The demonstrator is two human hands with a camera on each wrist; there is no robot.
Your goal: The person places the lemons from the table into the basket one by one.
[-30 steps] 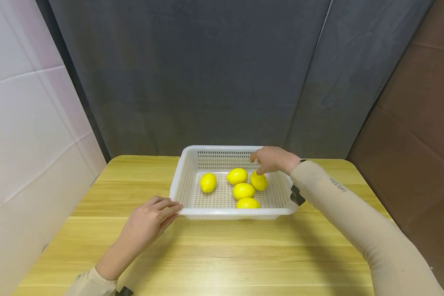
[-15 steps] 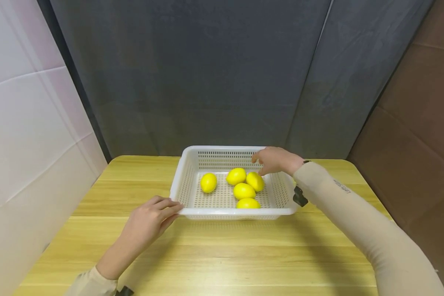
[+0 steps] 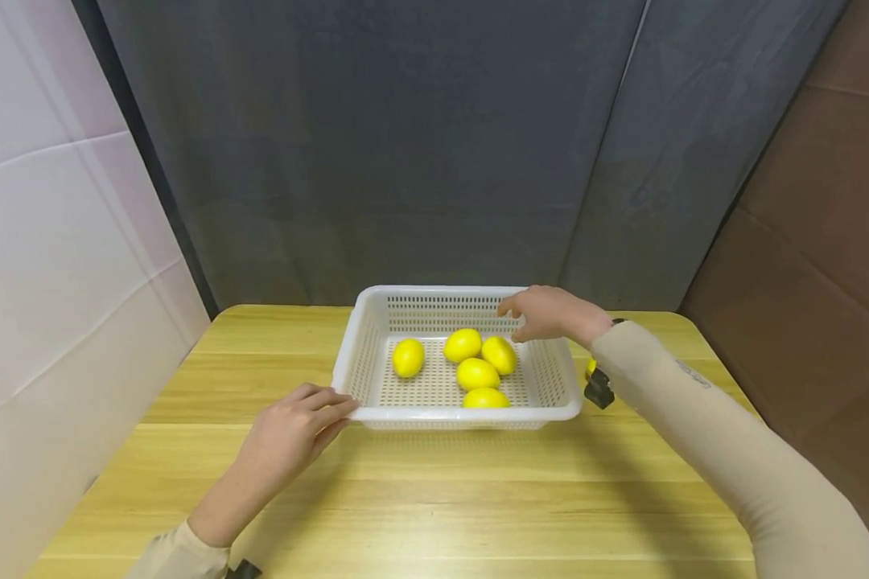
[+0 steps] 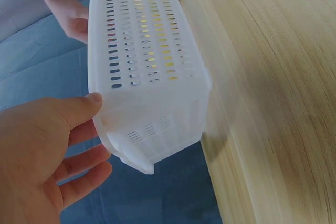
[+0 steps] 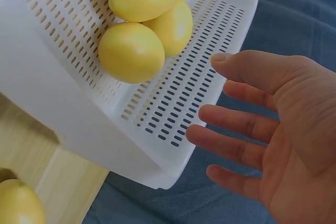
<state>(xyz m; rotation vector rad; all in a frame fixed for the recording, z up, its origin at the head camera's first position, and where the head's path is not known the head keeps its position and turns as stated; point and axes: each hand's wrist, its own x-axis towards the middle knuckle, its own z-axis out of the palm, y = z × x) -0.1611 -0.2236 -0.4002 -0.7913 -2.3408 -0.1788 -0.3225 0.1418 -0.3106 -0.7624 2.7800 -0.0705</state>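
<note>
A white plastic basket (image 3: 456, 414) with slotted walls stands on the wooden table, and several yellow lemons (image 3: 478, 374) lie on its floor. One lemon (image 3: 408, 358) sits apart on the left; the others cluster right of the middle. My left hand (image 3: 282, 434) holds the basket's front left corner; in the left wrist view its thumb (image 4: 86, 107) is on the outer wall and the fingers are behind the rim. My right hand (image 3: 550, 312) hovers over the back right of the basket, holding nothing, its fingers (image 5: 231, 142) spread and relaxed beside the nearest lemon (image 5: 131, 52).
Outside the basket on its right, another lemon (image 5: 20, 203) rests on the table (image 3: 434, 498), mostly hidden behind the right wrist in the head view. A dark curtain (image 3: 376, 161) hangs behind the table, with a pale panel left and a brown one right.
The rightmost lemon in the basket has shifted left against the others and left my right hand, which moved slightly right. A lemon on the table came into sight. My left hand kept still.
</note>
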